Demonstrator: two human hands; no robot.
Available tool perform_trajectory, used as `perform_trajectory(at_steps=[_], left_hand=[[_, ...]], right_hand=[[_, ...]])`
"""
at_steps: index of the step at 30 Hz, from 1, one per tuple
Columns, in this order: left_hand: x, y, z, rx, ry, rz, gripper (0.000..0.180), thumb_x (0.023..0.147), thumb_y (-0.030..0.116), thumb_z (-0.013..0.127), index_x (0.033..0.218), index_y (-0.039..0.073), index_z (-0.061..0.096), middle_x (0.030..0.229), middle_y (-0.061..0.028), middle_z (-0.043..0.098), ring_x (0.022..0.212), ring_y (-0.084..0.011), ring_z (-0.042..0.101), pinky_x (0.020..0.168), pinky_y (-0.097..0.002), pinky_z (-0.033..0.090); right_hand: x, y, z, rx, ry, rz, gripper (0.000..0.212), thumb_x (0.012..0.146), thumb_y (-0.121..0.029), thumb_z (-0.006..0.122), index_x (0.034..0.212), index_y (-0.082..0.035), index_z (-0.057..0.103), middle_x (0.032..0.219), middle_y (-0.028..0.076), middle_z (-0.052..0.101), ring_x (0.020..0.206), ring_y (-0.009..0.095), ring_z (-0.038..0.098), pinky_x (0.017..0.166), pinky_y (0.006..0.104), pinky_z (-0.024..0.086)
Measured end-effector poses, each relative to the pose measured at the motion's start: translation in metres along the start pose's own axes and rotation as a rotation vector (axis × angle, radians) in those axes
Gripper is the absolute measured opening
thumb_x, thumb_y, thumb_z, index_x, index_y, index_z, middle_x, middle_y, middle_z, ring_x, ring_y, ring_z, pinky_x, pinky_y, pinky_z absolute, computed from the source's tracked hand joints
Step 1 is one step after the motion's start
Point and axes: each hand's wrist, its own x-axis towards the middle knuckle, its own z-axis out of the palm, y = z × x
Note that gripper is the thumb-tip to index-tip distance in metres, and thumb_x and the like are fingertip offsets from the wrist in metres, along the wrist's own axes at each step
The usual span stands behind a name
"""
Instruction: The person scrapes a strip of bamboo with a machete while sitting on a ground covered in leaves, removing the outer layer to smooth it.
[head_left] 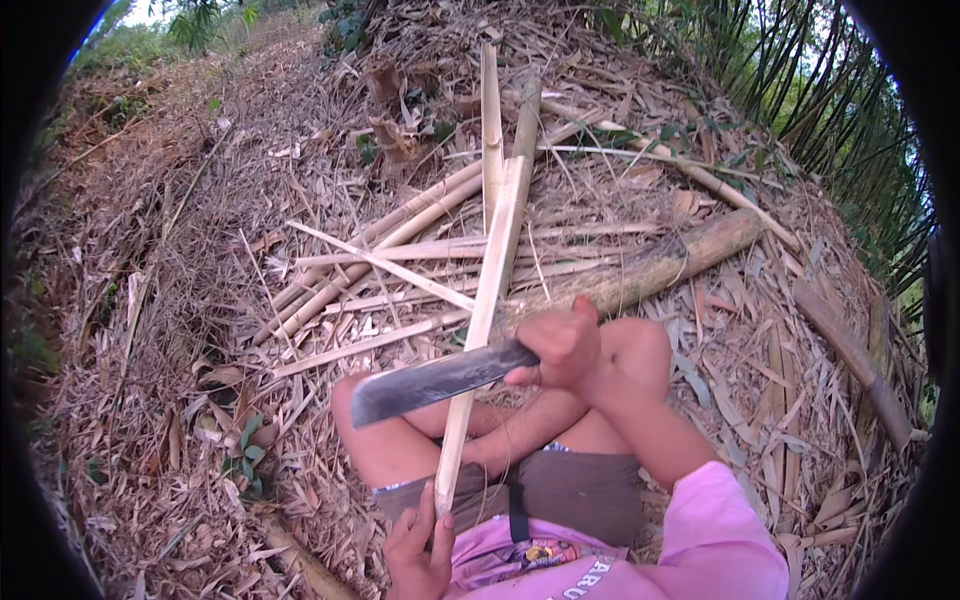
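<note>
My right hand (565, 345) is closed around the handle of a machete (435, 383), whose broad dark blade points left above my crossed legs. The blade lies across a long, pale split bamboo strip (487, 285); whether it touches the strip or hovers over it I cannot tell. My left hand (420, 548) pinches the near end of that strip between thumb and fingers, close to my lap. From there the strip runs up and away, its far end overlapping another split bamboo piece (491, 120).
A thick bamboo pole (690, 253) lies beyond my right knee. Several split bamboo strips (400, 252) and thinner poles (430, 215) are strewn ahead. Cut stumps (392, 140) stand farther off. Dry leaves (200, 440) cover the ground, with bamboo stems (820, 110) at far right.
</note>
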Motion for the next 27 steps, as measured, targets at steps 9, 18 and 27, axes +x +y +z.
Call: perform_trajectory(at_steps=[9,18,27], left_hand=[[-0.024,-0.007,-0.014,0.006,-0.135,-0.001,0.04,0.094,0.005,0.059,0.132,-0.002,0.057,0.077,-0.0149,0.058,0.07,-0.0256,0.055,0.072,-0.0368,0.046],[-0.023,0.002,-0.008,-0.218,-0.139,-0.241,0.035,0.099,0.01,0.054,0.13,-0.004,0.059,0.111,-0.0185,0.069,0.103,-0.0255,0.065,0.091,-0.0354,0.049],[0.029,-0.028,0.002,-0.646,-0.162,-0.563,0.034,0.104,0.024,0.049,0.127,0.002,0.06,0.069,-0.0003,0.048,0.058,-0.0084,0.045,0.053,-0.0268,0.036]], right_hand=[[-0.018,0.109,0.022,-0.094,-0.062,0.623,0.053,0.089,-0.061,0.056,0.069,-0.011,0.06,0.056,0.011,0.06,0.051,0.028,0.063,0.043,0.0443,0.045],[0.004,0.126,0.002,0.112,-0.037,0.894,0.061,0.095,-0.063,0.045,0.086,-0.008,0.072,0.067,0.018,0.065,0.065,0.041,0.065,0.059,0.0489,0.05],[-0.025,0.108,0.041,-0.087,-0.076,1.0,0.06,0.095,-0.063,0.044,0.086,-0.008,0.067,0.072,0.025,0.063,0.078,0.047,0.063,0.064,0.0557,0.047]])
